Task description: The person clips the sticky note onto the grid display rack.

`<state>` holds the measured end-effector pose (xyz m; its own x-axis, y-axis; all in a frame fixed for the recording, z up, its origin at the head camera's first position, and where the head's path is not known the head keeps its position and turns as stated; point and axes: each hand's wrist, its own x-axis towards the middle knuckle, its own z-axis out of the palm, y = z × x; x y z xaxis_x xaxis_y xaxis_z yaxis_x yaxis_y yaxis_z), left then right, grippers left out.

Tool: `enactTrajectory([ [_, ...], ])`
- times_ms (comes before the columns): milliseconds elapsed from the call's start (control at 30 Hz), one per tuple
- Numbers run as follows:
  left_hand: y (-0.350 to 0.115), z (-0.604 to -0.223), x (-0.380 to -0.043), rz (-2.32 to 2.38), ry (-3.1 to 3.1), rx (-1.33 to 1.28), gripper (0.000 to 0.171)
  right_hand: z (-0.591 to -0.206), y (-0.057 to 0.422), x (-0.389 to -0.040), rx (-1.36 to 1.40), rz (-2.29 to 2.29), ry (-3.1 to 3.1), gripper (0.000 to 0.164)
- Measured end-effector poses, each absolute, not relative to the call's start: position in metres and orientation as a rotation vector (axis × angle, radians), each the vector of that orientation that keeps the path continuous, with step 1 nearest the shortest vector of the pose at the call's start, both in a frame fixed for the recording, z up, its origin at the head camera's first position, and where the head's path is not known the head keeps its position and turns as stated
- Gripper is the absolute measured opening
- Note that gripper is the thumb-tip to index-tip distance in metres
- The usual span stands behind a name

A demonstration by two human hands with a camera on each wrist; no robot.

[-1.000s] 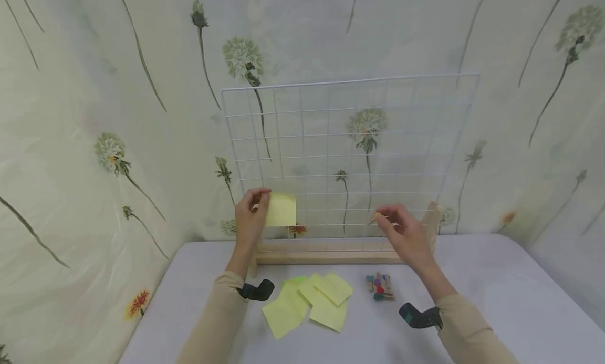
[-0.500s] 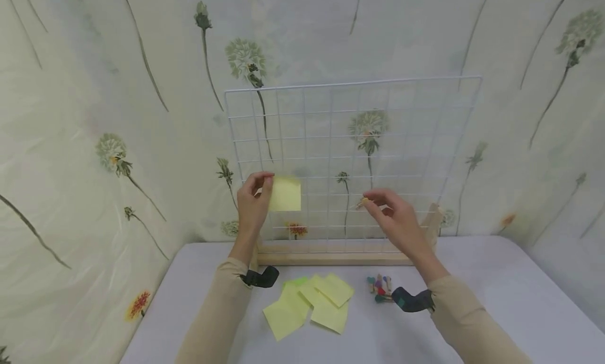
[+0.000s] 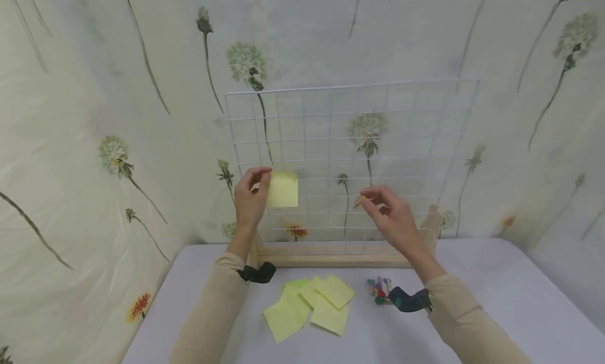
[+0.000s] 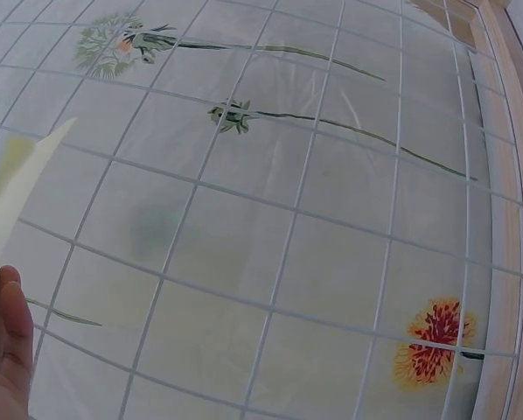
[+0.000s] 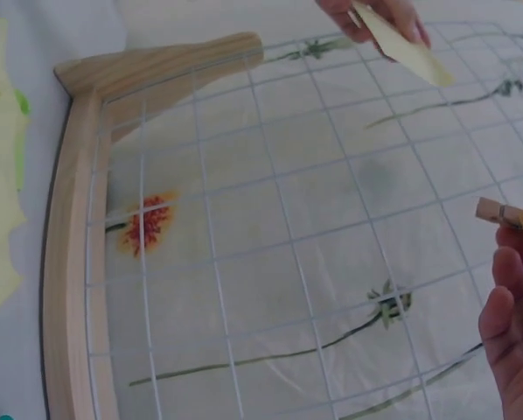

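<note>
My left hand (image 3: 250,198) pinches a yellow sticky note (image 3: 283,189) by its left edge, in front of the lower left of a white wire grid (image 3: 315,138). In the left wrist view the note (image 4: 21,188) curves away from the wires. Between thumb and fingertips, my right hand (image 3: 391,214) pinches a small wooden clothespin (image 3: 359,201), before the grid's lower right half. The right wrist view shows the clothespin (image 5: 498,213) apart from the wires, its near end covered by the fingers.
A wooden base (image 3: 331,260) with side feet holds the grid upright. In front of it, several loose sticky notes (image 3: 293,311) overlap on the white table (image 3: 491,301). A small cluster of coloured clothespins (image 3: 378,286) lies right of them, partly behind my right wrist camera.
Both hands have risen in front of the grid, the left with the sticky note, the right with the clothespin. My right hand has also shifted left, towards the note.
</note>
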<state>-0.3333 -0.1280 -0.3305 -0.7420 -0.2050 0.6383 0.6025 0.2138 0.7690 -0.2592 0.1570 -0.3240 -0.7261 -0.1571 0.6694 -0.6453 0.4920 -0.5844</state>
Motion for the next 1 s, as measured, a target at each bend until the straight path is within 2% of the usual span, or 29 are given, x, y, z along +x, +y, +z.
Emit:
enactTrajectory([
  [267, -0.134, -0.326, -0.341, -1.598, -1.821, -0.344, 0.021, -0.322, 0.15, -0.264, 0.64, 1.147, -2.213, 0.02],
  [600, -0.129, -0.296, -0.315, -1.596, -1.814, -0.375, 0.02, -0.329, 0.15, -0.288, 0.672, 1.116, -2.213, 0.022],
  [1000, -0.133, -0.286, -0.318, -1.511, -1.798, -0.322, 0.017, -0.326, 0.126, -0.292, 0.718, 1.121, -2.249, 0.021],
])
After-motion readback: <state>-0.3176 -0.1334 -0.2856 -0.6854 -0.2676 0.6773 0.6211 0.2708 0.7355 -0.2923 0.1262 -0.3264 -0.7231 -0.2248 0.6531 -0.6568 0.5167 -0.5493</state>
